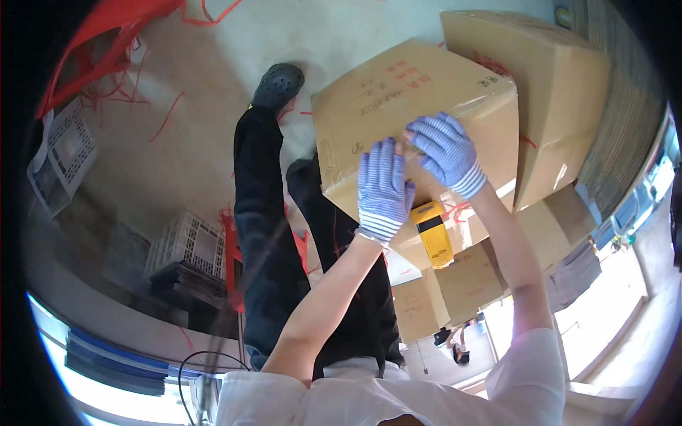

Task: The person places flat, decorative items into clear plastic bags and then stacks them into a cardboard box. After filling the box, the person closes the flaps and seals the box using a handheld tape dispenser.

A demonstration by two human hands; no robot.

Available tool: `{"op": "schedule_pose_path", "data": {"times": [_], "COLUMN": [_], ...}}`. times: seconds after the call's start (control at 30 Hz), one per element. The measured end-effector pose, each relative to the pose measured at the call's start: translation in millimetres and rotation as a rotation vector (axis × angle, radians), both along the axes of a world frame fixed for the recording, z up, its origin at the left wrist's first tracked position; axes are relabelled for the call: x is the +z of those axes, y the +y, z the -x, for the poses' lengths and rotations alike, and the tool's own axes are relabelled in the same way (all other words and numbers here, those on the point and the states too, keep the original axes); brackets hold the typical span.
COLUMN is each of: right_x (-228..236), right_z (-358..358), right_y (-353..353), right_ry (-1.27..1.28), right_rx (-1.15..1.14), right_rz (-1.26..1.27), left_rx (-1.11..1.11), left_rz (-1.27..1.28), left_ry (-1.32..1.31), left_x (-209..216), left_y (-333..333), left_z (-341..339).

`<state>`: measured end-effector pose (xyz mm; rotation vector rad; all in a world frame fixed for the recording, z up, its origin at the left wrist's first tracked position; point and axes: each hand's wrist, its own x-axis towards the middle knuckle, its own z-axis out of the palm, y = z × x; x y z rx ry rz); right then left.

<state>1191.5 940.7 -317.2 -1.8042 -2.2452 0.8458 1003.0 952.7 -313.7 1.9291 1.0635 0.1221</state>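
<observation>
A large closed cardboard box point(383, 96) with red and dark markings stands in front of me, clear tape along its edges. My left hand point(384, 186), in a blue-and-white striped glove, lies with fingers stretched out over the box's near edge. Beside it, my right hand point(445, 149) in a matching glove rests on the same edge, fingers extended and holding nothing that I can see. Against the box's near side, below my hands, is a yellow object with a black band point(433, 234); its kind is unclear. Red strapping point(458, 211) lies next to it.
Another tall carton point(561, 106) stands at the right, beside a stack of flat cardboard point(625, 135). More cartons point(469, 280) are near it. White plastic crates point(188, 245), a red stool point(92, 50) and loose red strips point(167, 117) are on the left. A person point(458, 348) is far off.
</observation>
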Motion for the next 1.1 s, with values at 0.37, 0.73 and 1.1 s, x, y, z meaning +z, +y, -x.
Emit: {"op": "schedule_pose_path", "data": {"times": [0.37, 0.73, 1.1], "right_x": [-6.2, -14.3, -17.9], "right_z": [-133.4, -184.1, -116.1], "right_y": [16.6, 11.5, 22.2], "right_ry": [-0.087, -0.008, -0.137], "right_rx": [-0.183, -0.657, -0.08], "right_rz": [-0.054, 0.433, 0.252], "left_rx": [0.036, 0.193, 0.43], "left_rz": [-0.119, 0.078, 0.616], "left_ry": [0.103, 0.26, -0.322], "left_x": [-14.4, -5.8, -38.5], "left_y": [3.3, 23.8, 5.4], "left_z": [58.4, 95.9, 107.3]}}
